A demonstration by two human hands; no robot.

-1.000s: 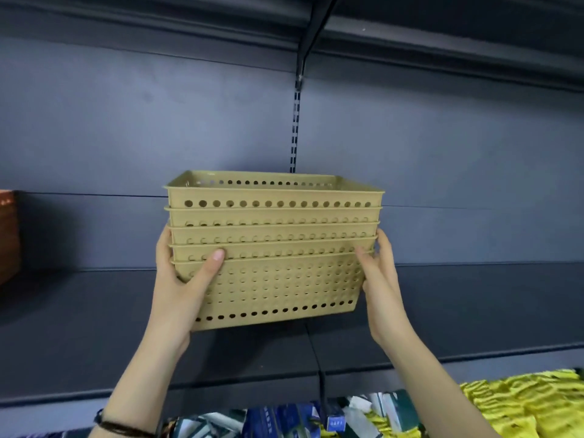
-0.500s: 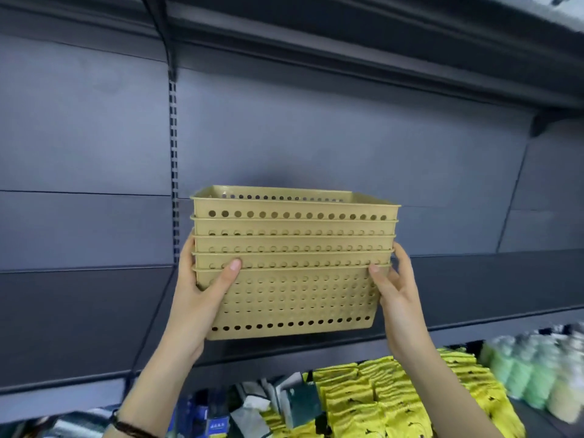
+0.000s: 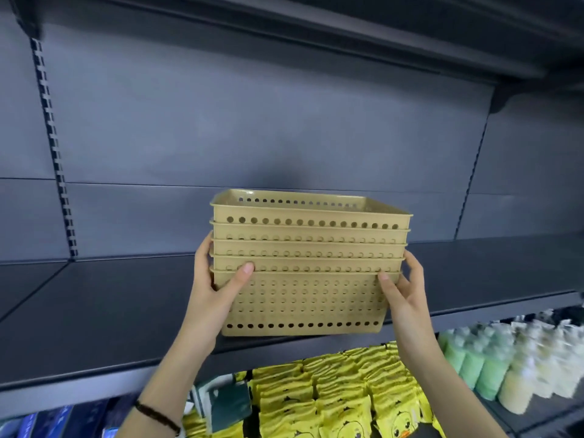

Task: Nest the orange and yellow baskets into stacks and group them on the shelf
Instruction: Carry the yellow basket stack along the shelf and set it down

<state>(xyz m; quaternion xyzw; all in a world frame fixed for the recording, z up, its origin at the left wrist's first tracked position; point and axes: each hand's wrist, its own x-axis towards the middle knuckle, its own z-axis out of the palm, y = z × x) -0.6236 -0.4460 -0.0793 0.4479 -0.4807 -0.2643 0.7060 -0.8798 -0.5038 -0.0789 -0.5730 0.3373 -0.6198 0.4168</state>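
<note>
Five nested yellow baskets (image 3: pixel 308 263) | both hands still gripping | shifted right, seemingly above shelf (image 3: pixel 104 311)

The stack of yellow baskets (image 3: pixel 308 263) looked like moulded plastic, matt and smooth, its walls pierced with rows of round holes. The shelf (image 3: pixel 104 311) beneath it appeared to be painted metal in a dull dark grey, as did the smooth back panel (image 3: pixel 252 115) behind. At far left, the slotted upright (image 3: pixel 53 147) looked metallic. Below, the yellow packets (image 3: pixel 341 403) had a glossy, crinkled film finish, and the pale bottles (image 3: pixel 493 368) at right seemed translucent plastic, though blurred.
</note>
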